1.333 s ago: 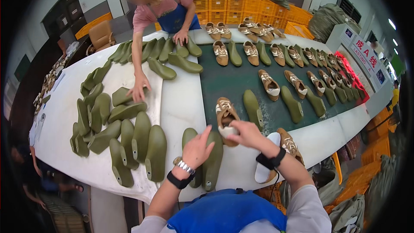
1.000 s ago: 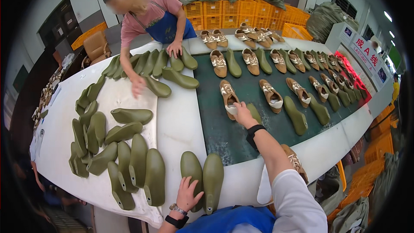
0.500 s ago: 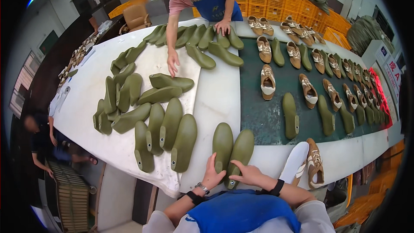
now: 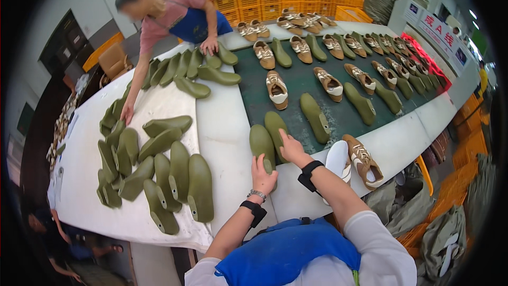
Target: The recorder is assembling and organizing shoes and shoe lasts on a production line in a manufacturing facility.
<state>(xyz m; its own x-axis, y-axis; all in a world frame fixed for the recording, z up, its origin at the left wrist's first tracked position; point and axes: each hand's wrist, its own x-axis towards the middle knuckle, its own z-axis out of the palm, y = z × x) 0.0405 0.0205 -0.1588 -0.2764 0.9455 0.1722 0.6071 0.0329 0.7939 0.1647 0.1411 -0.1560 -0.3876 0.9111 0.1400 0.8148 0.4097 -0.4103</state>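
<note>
Forward come both lasts! From close by the blue apron (image 4: 291, 251) half a second ago, left last (image 4: 260, 143) and right last (image 4: 275, 128) are now up at the corner where white table (image 4: 222, 127) meets green mat (image 4: 297, 86). Left hand (image 4: 263, 176) has its fingers curled round the heel of left last; right hand (image 4: 292, 147) grips right last towards the heel, most of that end hidden under the hand. Side by side they lie, toes pointing away from the fingers, neither released.

Right of the right fingers, past the forearm, sit a laced shoe (image 4: 362, 161) and a white sole (image 4: 336, 158), partly covered by the arm. Ahead and right, a third last (image 4: 315, 118) rests on the mat; straight ahead stands a lone shoe (image 4: 276, 91). Those two take up the room just beyond the toes, so it looks tight there.

How far along? Plenty done, I'd judge: beyond the fingers, two rows of shoes and lasts alternate away to the right. Plenty left, too: over to the left of the fingers, a crowd of spare lasts (image 4: 200, 185) lies on the cloth (image 4: 174, 106), no shoes among them. Farther off, a co-worker (image 4: 193, 21) reaches one hand (image 4: 127, 113) into that crowd, with orange crates (image 4: 270, 8) stacked behind.
</note>
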